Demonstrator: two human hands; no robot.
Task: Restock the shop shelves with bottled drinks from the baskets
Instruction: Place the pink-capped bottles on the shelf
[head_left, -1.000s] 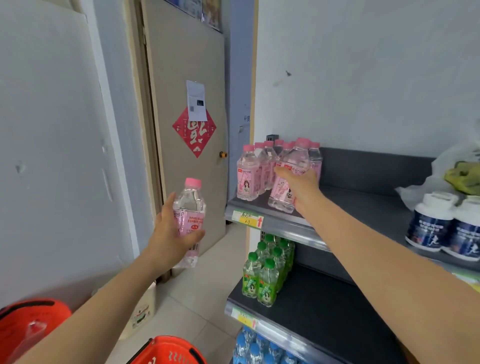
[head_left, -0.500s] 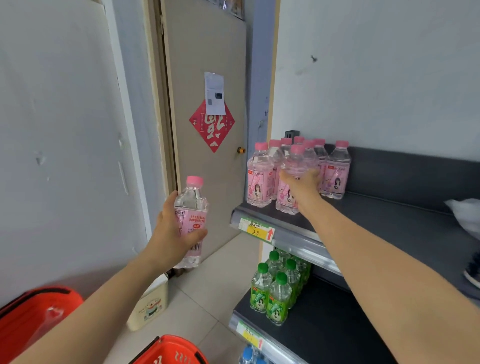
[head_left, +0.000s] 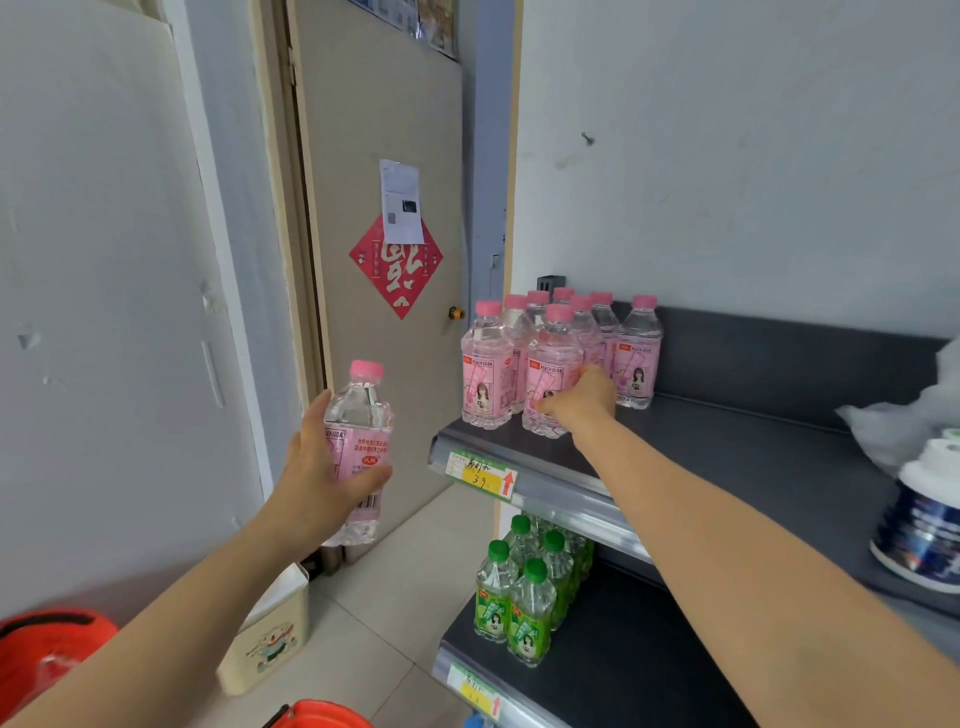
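With the left hand clamped round a spare bottle at nine o'clock, the right hand, wrapped on the front bottle, risks shoving it and toppling the cluster at its twelve.

Right of the pink bottles the top shelf lies bare up to a white jar and plastic bag; left of them is open air.
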